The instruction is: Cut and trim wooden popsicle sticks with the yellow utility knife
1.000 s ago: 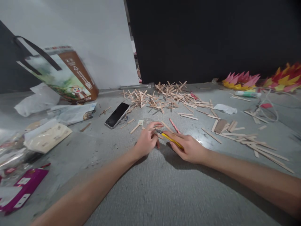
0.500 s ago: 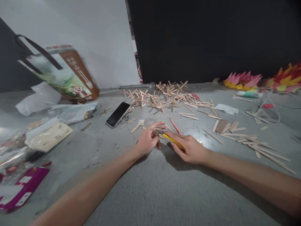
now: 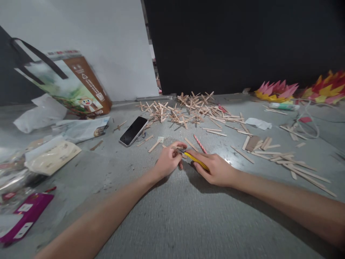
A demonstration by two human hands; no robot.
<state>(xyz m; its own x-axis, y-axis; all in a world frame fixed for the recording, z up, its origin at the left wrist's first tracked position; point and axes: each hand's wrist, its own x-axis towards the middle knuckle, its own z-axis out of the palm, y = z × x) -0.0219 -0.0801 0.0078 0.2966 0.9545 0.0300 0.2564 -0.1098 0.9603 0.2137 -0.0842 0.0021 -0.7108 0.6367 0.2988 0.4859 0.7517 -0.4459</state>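
My right hand [image 3: 217, 169] is closed around a yellow utility knife [image 3: 197, 161] in the middle of the grey table. The knife's dark tip points left and meets the fingers of my left hand [image 3: 167, 160]. Those fingers pinch a small wooden stick [image 3: 181, 151], mostly hidden by them. Just behind my right hand lies a red-and-white striped stick [image 3: 199, 144]. Another loose wooden stick [image 3: 191, 144] rests beyond my left fingertips.
Behind my hands spreads a pile of crossed wooden sticks [image 3: 185, 111]. A phone [image 3: 134, 131], a paper bag [image 3: 81, 86] and plastic packets are at left. Loose sticks [image 3: 283, 158] and folded-paper flowers [image 3: 277, 91] are at right.
The fingers of my left hand have curled in a little more around the small stick. The whole view has shifted slightly, and the knife remains in my right hand.
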